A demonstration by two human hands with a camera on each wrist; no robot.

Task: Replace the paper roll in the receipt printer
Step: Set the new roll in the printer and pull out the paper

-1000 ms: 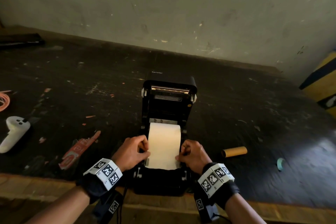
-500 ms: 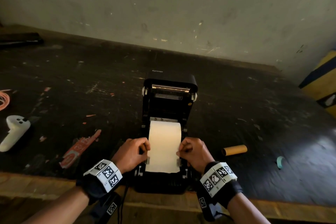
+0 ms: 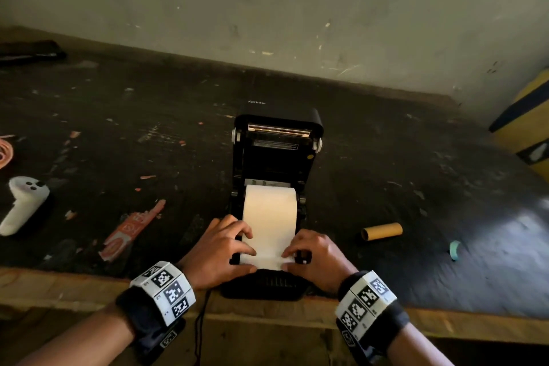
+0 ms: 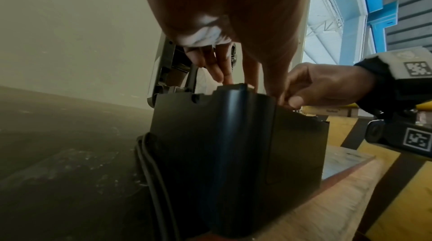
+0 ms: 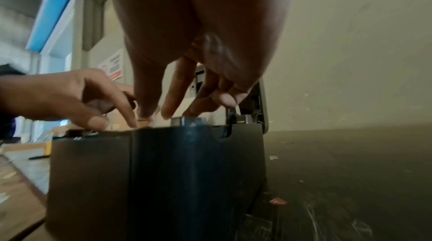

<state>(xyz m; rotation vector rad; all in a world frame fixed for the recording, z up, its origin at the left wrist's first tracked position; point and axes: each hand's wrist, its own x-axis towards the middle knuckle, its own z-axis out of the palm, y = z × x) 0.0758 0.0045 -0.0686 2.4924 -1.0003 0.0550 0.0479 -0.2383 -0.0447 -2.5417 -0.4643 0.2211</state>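
Head cam sat high, looking forward and down over the bench (image 3: 118, 116) toward the far wall, with the printer (image 3: 276, 157) dead center and both wrists at the near edge. Left wrist cam was super close and low, facing right along the left hand (image 4: 222, 23) at the printer's left side (image 4: 233, 143). Right wrist cam mirrored it, facing left past the right hand (image 5: 198, 32). All three shared the printer's near end; each wrist view caught the opposite hand.
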